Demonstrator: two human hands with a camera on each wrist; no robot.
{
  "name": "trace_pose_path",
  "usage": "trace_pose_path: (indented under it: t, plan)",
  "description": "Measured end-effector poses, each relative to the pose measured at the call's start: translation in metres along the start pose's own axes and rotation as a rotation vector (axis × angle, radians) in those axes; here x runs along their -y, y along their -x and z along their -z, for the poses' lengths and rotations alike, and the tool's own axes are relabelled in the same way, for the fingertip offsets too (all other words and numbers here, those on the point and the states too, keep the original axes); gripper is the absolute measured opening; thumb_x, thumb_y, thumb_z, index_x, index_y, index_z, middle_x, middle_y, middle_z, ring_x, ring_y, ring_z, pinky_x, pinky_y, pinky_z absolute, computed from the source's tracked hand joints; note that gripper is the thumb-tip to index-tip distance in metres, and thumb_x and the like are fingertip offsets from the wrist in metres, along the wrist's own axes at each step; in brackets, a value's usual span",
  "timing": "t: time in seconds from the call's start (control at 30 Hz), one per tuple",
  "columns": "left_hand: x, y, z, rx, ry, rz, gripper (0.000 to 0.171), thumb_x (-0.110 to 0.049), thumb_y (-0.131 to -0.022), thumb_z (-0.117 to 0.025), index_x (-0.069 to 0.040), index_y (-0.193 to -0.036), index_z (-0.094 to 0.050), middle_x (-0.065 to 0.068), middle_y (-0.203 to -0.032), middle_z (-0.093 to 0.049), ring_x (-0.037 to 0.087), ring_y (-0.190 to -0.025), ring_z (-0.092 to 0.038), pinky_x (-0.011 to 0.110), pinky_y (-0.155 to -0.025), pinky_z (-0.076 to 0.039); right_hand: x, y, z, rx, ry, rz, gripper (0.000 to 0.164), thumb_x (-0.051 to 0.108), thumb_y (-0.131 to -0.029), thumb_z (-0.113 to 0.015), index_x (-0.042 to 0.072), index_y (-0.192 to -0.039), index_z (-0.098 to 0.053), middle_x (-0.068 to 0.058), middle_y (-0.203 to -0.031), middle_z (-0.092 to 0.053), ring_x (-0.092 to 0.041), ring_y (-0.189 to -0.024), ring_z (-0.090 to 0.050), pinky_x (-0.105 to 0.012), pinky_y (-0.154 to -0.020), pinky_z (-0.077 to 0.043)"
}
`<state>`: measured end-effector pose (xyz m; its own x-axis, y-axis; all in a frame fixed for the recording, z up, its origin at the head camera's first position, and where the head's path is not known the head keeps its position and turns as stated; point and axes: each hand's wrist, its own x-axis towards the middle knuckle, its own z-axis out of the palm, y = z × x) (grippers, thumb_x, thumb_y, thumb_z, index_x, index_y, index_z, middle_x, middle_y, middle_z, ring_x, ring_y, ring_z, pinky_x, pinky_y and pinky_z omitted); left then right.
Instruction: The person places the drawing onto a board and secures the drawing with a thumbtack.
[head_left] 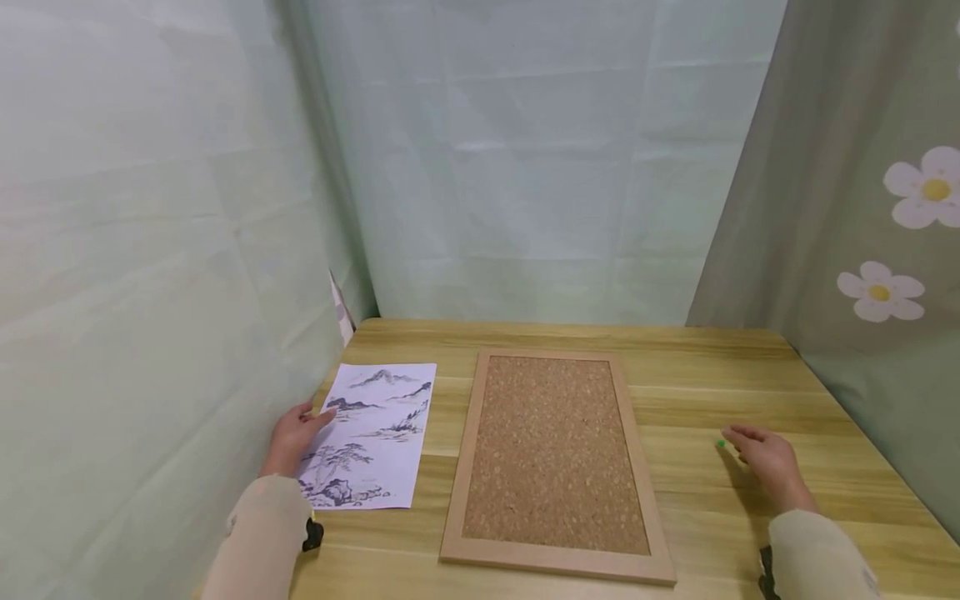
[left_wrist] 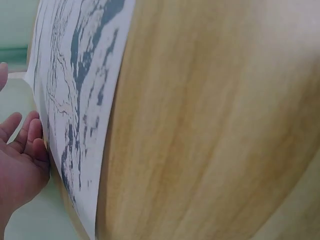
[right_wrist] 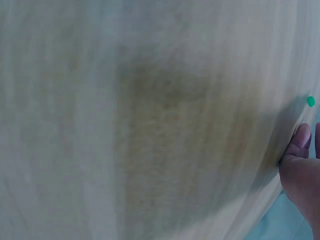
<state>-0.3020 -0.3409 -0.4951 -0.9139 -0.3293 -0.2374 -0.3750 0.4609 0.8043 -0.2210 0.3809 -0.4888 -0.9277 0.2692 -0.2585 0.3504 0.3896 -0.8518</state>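
At the left of the table lies a sheet of white paper (head_left: 397,467) printed with ink mountains, trees and rocks. My left hand (head_left: 294,437) is at its left edge, thumb over the paper and the other fingers at the edge. Seen by the left wrist camera, the paper (left_wrist: 82,100) bends outward beside the curled fingers (left_wrist: 34,131). Over the right side of the table, my right hand (head_left: 768,462) is just beside a small green pin (head_left: 722,443). A short gap shows between that pin and my fingertips in the right wrist view.
A cork board (head_left: 555,450) in a light wooden frame lies in the middle of the wood-grain table (head_left: 697,383), between my hands. Pale green curtains (head_left: 540,167) surround the table at the back and sides; the right one carries white flowers (head_left: 881,292).
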Motion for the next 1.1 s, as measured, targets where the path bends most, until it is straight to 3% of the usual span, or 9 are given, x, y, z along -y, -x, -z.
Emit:
trace_pose_path:
  t: [0.3, 0.63, 0.83, 1.1]
  plan:
    - [0.0041, 0.0001, 0.0013, 0.010, -0.016, -0.022, 0.078, -0.030, -0.098, -0.060, 0.014, -0.150, -0.020, 0.034, -0.152, -0.028, 0.042, -0.133, -0.034, 0.054, -0.113, -0.025, -0.0058, 0.0005, 0.0004, -0.008, 0.019, 0.023, 0.072, 0.041, -0.102, -0.050, -0.013, -0.146, -0.033, -0.035, -0.147, -0.036, -0.049, -0.127, -0.041, -0.051, -0.097, -0.041]
    - [0.0071, -0.0040, -0.0027, -0.001, 0.061, 0.038, 0.072, -0.028, -0.099, -0.060, 0.010, -0.151, -0.027, 0.030, -0.153, -0.031, 0.040, -0.129, -0.038, 0.053, -0.111, -0.030, -0.0094, 0.0010, 0.0002, -0.004, 0.003, 0.000, 0.073, 0.042, -0.102, -0.051, -0.011, -0.147, -0.033, -0.035, -0.150, -0.031, -0.049, -0.130, -0.037, -0.053, -0.098, -0.040]
    - [0.0050, -0.0008, -0.0033, -0.032, 0.030, 0.034, 0.062, -0.025, -0.098, -0.060, 0.011, -0.144, -0.038, 0.030, -0.144, -0.040, 0.040, -0.119, -0.043, 0.053, -0.107, -0.033, -0.0104, 0.0005, -0.0011, -0.003, 0.006, 0.015, 0.071, 0.041, -0.102, -0.050, -0.012, -0.147, -0.033, -0.036, -0.149, -0.031, -0.048, -0.129, -0.037, -0.052, -0.097, -0.040]
    - [0.0054, 0.0021, -0.0049, -0.109, -0.057, -0.026, 0.049, -0.017, -0.096, -0.063, 0.014, -0.131, -0.050, 0.031, -0.129, -0.051, 0.041, -0.109, -0.050, 0.054, -0.099, -0.039, -0.0086, -0.0009, -0.0036, -0.022, 0.041, 0.041, 0.067, 0.036, -0.102, -0.052, -0.014, -0.144, -0.036, -0.036, -0.147, -0.033, -0.047, -0.128, -0.038, -0.052, -0.097, -0.040]
